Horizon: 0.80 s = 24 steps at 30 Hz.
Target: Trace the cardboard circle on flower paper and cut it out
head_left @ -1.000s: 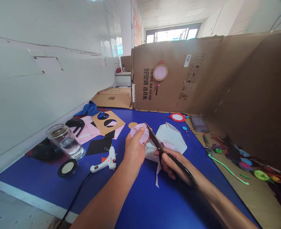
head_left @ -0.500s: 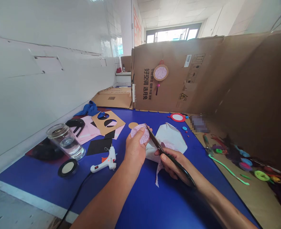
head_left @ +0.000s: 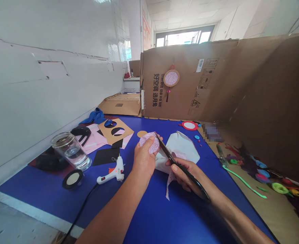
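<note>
Between the thumb and fingers of my left hand (head_left: 144, 157) is a round piece of pink patterned fabric (head_left: 151, 142). My right hand (head_left: 183, 173) is closed around dark scissors (head_left: 175, 162), whose blades point up and left to the edge of the round piece. A narrow strip (head_left: 168, 188) of the same fabric hangs below my right hand. Behind the hands, a larger white-backed sheet (head_left: 180, 145) with a pink pattern lies on the blue table. A small tan disc (head_left: 142, 134) sits just beyond my left hand.
A white glue gun (head_left: 112, 173) with a cord lies to the left, near a glass jar of water (head_left: 72, 152) and its lid (head_left: 72, 179). Cardboard with round holes (head_left: 116, 130) rests behind. A large cardboard panel (head_left: 185, 95) stands at the back. Craft bits line the right side.
Almost nothing differs. The view has shifted very slightly, while both hands, the scissors and the round fabric keep nearly the same positions.
</note>
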Each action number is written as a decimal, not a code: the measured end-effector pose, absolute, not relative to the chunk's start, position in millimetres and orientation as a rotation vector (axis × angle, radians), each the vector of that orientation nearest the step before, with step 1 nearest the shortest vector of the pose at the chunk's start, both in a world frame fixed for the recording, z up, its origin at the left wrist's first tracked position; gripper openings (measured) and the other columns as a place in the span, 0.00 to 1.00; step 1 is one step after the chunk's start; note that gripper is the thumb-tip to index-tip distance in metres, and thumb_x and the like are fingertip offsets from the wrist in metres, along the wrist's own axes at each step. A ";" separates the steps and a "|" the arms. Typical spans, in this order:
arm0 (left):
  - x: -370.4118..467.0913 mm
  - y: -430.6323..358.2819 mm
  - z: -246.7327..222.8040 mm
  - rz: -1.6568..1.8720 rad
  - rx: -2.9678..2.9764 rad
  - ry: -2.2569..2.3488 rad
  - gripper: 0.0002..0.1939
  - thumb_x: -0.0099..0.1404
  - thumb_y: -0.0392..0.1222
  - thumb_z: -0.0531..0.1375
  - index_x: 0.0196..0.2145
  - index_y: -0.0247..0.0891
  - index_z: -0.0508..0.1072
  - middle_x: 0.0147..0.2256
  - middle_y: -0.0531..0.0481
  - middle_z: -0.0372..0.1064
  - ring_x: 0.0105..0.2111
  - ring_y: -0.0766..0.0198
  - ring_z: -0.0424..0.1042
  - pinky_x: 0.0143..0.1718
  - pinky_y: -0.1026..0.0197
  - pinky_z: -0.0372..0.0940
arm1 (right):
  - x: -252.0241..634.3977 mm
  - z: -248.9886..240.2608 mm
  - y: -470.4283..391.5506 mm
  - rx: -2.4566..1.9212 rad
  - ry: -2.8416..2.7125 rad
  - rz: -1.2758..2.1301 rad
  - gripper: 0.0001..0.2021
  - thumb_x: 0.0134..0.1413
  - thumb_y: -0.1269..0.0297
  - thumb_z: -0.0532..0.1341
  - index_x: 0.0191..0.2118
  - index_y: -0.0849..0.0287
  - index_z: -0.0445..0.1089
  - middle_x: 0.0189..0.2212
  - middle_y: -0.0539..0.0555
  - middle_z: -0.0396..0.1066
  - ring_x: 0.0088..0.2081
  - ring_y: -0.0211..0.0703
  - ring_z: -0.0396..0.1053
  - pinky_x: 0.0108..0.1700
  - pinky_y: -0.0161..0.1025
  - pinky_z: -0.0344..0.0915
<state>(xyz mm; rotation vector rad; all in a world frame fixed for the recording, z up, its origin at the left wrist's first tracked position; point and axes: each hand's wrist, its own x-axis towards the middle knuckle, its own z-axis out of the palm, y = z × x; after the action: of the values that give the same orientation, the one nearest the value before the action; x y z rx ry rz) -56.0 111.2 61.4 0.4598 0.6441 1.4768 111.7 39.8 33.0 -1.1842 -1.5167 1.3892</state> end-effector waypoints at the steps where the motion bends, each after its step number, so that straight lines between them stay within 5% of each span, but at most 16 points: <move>1: -56.1 111.3 61.9 1.475 0.456 0.645 0.12 0.59 0.35 0.74 0.41 0.34 0.83 0.39 0.44 0.83 0.40 0.57 0.84 0.49 0.54 0.75 | 111.6 34.2 39.6 -1.194 -1.513 1.387 0.39 0.56 0.21 0.64 0.46 0.58 0.72 0.20 0.40 0.55 0.18 0.32 0.49 0.19 0.31 0.50; 24: -61.8 112.0 66.1 1.416 0.503 0.625 0.12 0.58 0.35 0.75 0.41 0.34 0.83 0.39 0.43 0.84 0.41 0.56 0.84 0.49 0.54 0.76 | 116.7 31.0 44.2 -1.201 -1.579 1.318 0.40 0.59 0.22 0.62 0.49 0.60 0.75 0.19 0.40 0.56 0.17 0.32 0.51 0.19 0.32 0.50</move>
<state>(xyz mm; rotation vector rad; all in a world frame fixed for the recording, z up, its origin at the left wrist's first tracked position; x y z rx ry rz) -61.8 112.0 66.1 0.5029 0.6247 1.4162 116.7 44.2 31.0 -1.2013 -1.5790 1.3178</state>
